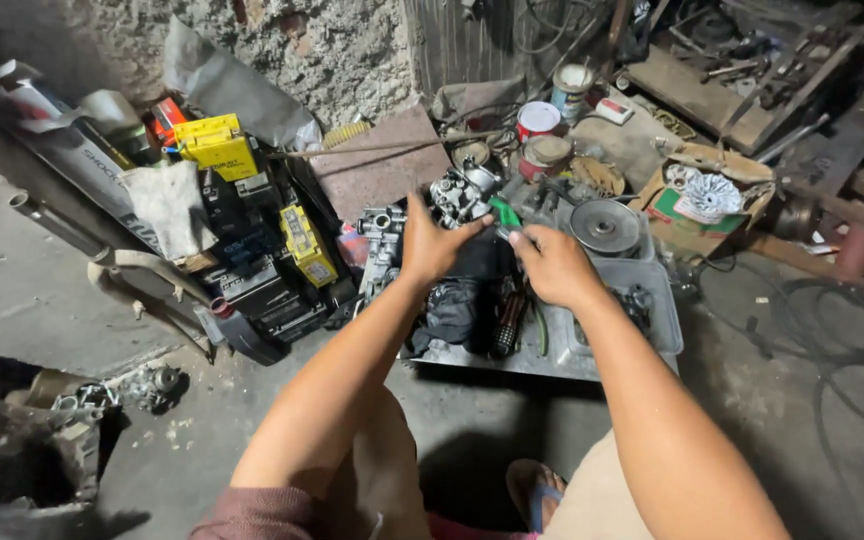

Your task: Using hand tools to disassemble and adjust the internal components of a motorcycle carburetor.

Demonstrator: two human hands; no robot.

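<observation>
My left hand (430, 243) grips a small grey metal engine part, a carburettor-like casting (459, 193), held above a metal tray (552, 358). My right hand (550, 263) holds a green-handled tool (503, 212) whose tip points at the casting. A second grey metal casting (382, 235) lies just left of my left hand. Below the hands, on the tray, lie a dark cloth (452, 310) and a black ribbed tool handle (508, 322).
A round metal pulley disc (605, 226) sits in a grey plastic tub (657, 310) on the right. Stacked black and yellow batteries (262, 250) stand at left. Tins (538, 120), a cardboard box (712, 195), cables on the floor (842, 340) and my sandalled foot (537, 490) surround the tray.
</observation>
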